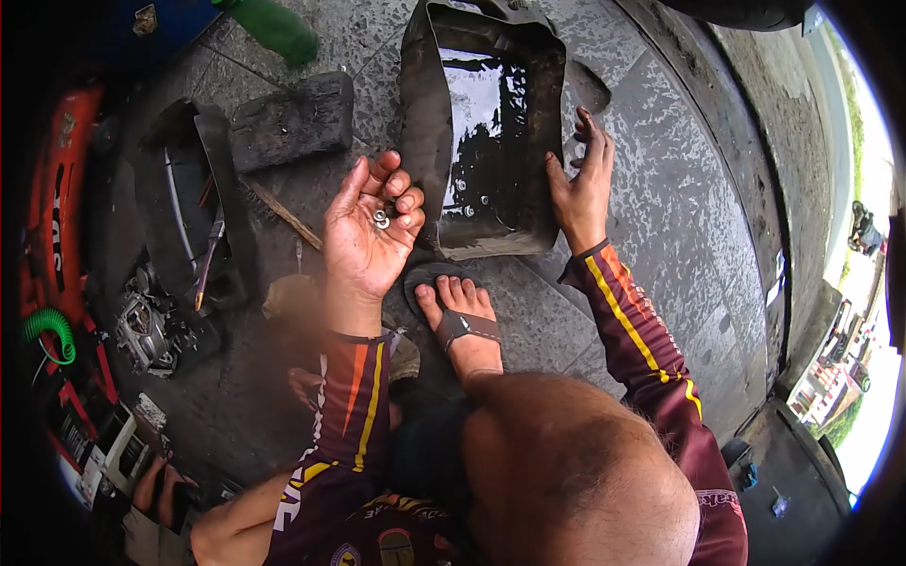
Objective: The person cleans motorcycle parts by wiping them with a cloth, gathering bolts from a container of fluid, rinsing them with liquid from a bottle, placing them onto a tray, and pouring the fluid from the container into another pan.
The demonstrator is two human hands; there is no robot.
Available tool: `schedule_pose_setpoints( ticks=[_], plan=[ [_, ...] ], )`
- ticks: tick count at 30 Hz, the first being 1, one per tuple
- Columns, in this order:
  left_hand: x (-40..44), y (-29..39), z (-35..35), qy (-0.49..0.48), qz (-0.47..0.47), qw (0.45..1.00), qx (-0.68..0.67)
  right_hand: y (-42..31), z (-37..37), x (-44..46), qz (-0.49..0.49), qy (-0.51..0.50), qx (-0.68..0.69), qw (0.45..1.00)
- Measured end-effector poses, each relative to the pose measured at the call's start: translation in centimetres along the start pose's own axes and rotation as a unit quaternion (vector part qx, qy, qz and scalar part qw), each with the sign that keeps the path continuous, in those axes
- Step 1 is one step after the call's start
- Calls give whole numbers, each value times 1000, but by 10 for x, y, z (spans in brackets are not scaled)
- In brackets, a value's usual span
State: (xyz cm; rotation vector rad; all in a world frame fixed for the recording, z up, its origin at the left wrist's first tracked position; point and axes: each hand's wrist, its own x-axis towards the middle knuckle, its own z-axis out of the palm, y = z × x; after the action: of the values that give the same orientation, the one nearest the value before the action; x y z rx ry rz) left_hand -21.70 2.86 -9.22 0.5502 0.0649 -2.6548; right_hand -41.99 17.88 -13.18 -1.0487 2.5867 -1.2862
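Note:
Palm up, my left hand point(368, 226) curls its fingers around small shiny metal parts point(381, 219) that look like nuts or bolts. Just right of it stands a cut-open plastic container point(429, 141) with dark, reflective liquid point(486, 123) inside. A few small round pieces or bubbles show in the liquid near the container's front end; I cannot tell which. My right hand point(583, 184) is at the container's right wall, fingers apart and holding nothing, with the thumb at or very near the rim.
A blackened block point(293, 121), a green bottle point(274, 30) and a stick point(283, 214) lie beyond my left hand. Farther left are another cut container point(212, 156) with a brush point(209, 255), and a metal engine part point(143, 325). My sandalled foot point(458, 311) is below the container.

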Motion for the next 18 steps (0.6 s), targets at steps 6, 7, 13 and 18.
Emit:
schedule_pose_setpoints(
  ticks=[6, 7, 13, 18],
  plan=[
    [1, 7, -22, 47, 14, 998, -24, -17, -15, 18, -212, -149, -146, 955],
    [1, 11, -29, 56, 26, 998, -16, -18, -16, 22, -256, -206, -167, 930],
    [-6, 29, -67, 105, 18, 994, 7, -6, -15, 29, -356, -317, -214, 853],
    [-8, 17, -84, 112, -74, 990, 51, -1, -14, 29, -366, -323, -222, 844]
  ],
)
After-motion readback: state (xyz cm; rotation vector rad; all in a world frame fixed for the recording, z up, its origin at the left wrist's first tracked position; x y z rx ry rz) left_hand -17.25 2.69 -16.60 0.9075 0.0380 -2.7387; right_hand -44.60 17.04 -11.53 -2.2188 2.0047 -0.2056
